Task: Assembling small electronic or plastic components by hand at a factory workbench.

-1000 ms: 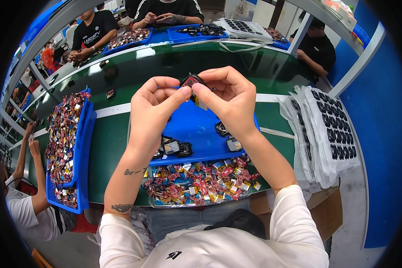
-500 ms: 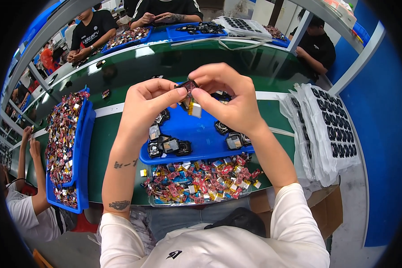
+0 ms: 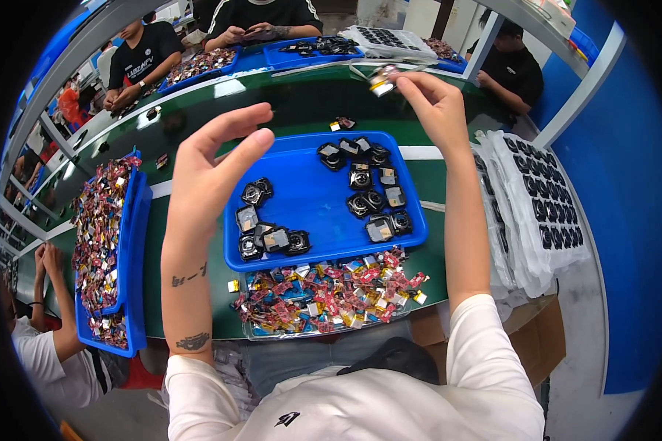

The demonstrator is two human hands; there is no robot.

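My right hand (image 3: 440,109) reaches over the far belt, thumb and fingers pinching a small circuit board with battery (image 3: 382,82), silver and yellow, its details blurred. My left hand (image 3: 212,158) is raised over the left rim of a blue tray (image 3: 312,198), empty, with thumb and fingers apart. In the tray, black watch-like cases lie in two groups: several on the right (image 3: 360,176) and several on the left (image 3: 276,239). Below the tray is a heap of small red boards with white, yellow and blue batteries (image 3: 331,294).
A blue bin (image 3: 143,250) heaped with similar boards stands at left. Stacked white trays (image 3: 555,187) of black parts are at right. One loose board (image 3: 342,124) lies on the green belt (image 3: 301,110). Metal posts (image 3: 581,95) frame the station; co-workers sit across and at left.
My hands have parted. The left has let go and opened, moving slightly left; the right has carried the small circuit board with battery up and to the right, over the far belt.
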